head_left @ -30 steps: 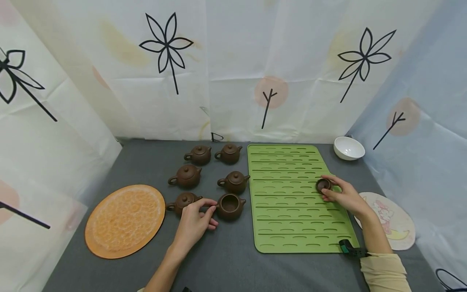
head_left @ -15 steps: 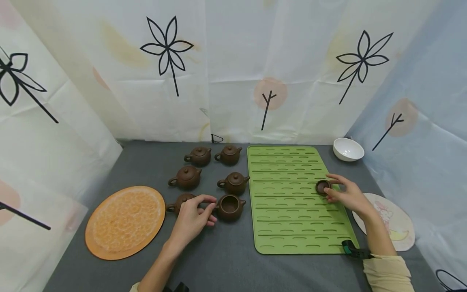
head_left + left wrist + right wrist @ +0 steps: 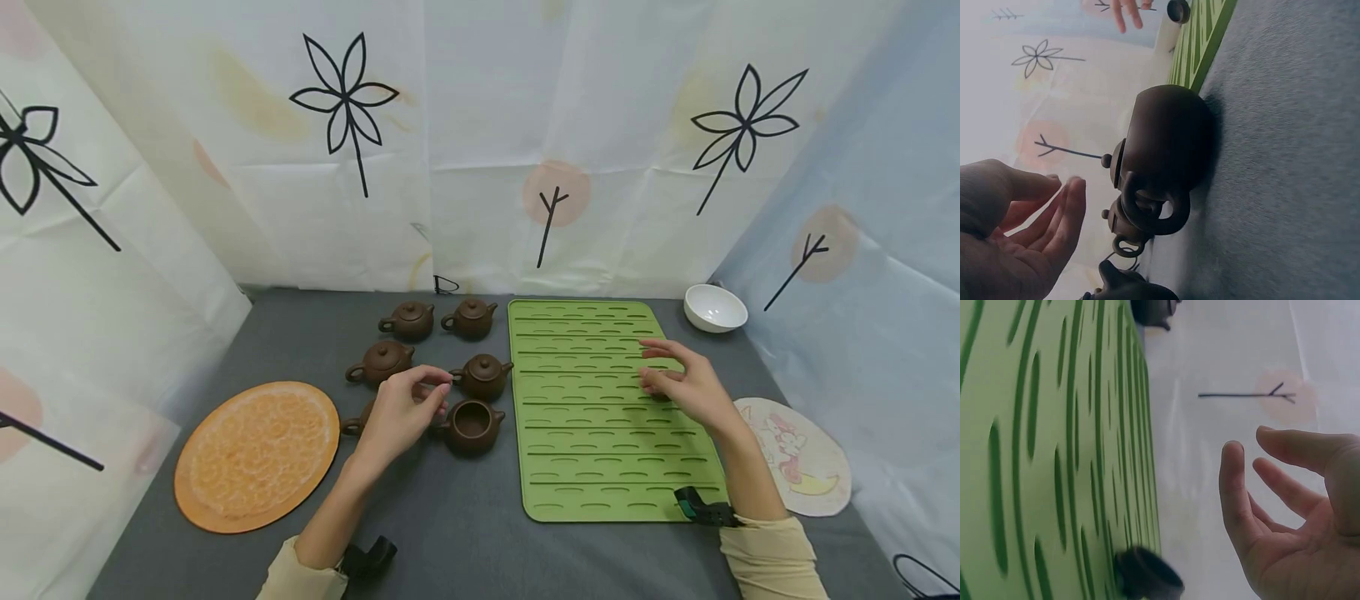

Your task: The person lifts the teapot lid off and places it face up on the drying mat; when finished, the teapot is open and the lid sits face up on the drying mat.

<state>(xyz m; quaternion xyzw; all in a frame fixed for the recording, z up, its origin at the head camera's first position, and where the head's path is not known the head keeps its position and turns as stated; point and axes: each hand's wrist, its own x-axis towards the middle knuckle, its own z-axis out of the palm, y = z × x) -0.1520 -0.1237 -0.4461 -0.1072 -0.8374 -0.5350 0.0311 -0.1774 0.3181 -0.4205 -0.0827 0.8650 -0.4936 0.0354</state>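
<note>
My left hand [image 3: 397, 412] hovers over the teapots, thumb and fingertips close together with nothing between them. Just beyond it stands a lidless brown teapot [image 3: 472, 427], its handle [image 3: 1175, 215] apart from my fingers in the left wrist view. My right hand [image 3: 690, 387] is raised over the green mat [image 3: 592, 467], fingers loosely bent and holding nothing. Below it on the mat is a small dark brown round piece [image 3: 1147, 575], hollow, apparently the teapot's lid turned over; the hand mostly hides it in the head view. A lidded teapot [image 3: 483, 377] stands behind the lidless one.
More lidded teapots, such as one at the back [image 3: 471, 319], stand left of the mat. An orange round placemat [image 3: 258, 454] lies at left. A white bowl [image 3: 715, 307] is at back right, and a pale patterned mat [image 3: 802, 467] lies beside my right forearm.
My right hand has let go of the small round piece on the mat and lifted off. My left hand has left the lidless teapot's handle and risen.
</note>
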